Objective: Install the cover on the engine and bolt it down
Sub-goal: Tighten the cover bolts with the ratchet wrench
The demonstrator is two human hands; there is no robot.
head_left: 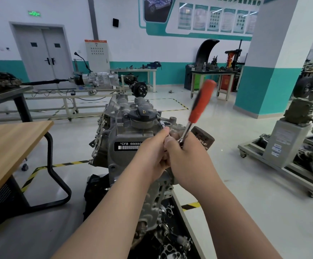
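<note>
Two forearms reach in from the lower edge. The left hand and right hand are pressed together over the engine. The left hand's fingers pinch a slim extension bar, and the right hand's curl round the lower end of the ratchet, whose orange handle is motion-blurred. The cover sits on top of the engine and carries a black filler cap. The bar's tip meets it beside that cap; the bolt is too small to make out. Below, a black tray holds loose metal parts, cut off by the frame. A wooden counter stands to the left.
</note>
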